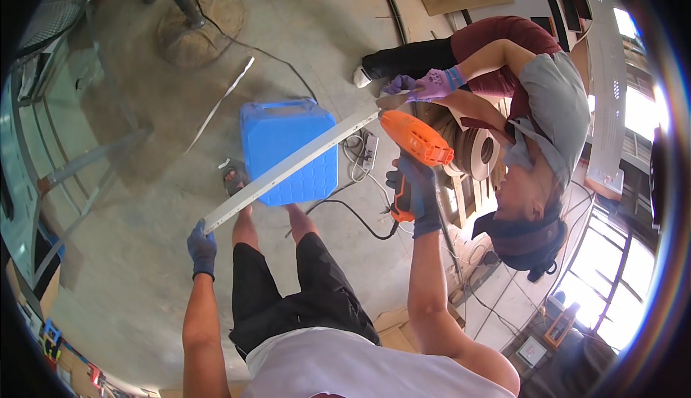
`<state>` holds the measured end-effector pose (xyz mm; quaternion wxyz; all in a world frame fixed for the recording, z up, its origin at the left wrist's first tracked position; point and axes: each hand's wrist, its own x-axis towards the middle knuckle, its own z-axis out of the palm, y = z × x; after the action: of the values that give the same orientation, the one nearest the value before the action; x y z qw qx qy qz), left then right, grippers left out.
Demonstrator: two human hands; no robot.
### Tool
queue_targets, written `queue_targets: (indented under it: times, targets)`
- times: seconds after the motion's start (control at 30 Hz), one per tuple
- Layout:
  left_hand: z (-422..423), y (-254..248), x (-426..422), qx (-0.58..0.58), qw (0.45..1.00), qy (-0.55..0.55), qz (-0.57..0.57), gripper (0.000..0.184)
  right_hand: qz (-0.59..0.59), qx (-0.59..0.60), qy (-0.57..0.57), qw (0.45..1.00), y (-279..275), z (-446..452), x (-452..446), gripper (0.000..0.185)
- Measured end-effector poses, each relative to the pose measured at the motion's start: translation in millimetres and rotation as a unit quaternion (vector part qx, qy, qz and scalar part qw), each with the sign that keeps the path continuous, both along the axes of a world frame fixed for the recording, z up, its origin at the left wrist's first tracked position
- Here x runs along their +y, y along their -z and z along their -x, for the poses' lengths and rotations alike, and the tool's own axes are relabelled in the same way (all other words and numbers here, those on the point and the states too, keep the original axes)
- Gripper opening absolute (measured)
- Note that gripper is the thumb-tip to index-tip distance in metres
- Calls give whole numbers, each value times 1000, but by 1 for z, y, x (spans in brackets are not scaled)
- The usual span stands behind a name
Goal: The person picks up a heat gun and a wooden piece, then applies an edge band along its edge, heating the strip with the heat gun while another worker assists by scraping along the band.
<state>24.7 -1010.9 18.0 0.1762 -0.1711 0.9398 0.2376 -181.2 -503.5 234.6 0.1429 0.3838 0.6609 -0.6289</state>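
Grips slanting white bar [291, 170] by its left end in left hand [202, 250], orange power tool [415, 137] in right hand [423, 195] beside its right end.

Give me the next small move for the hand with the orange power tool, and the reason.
I'd probably have the right hand ease the orange power tool back slightly: its nose is at one end of the white bar, right beside the other person's gloved hands, while the left hand holds the opposite end.
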Motion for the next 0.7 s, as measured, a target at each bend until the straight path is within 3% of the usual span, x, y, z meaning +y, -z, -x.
queue_targets:
  times: [0.1, 0.2, 0.7]
  targets:
    - [0, 1, -1, 2, 1000, -1, -5, 39, 7, 7, -4, 1000, 0, -2, -1, 46]
    - [2, -1, 1, -7, 1000, -5, -2, 40, 7, 13, 9, 1000, -1, -3, -5, 35]
    - [2, 1, -1, 5, 1000, -8, -15, 38, 40, -20, -26, 999, -4, -25, -44, 38]
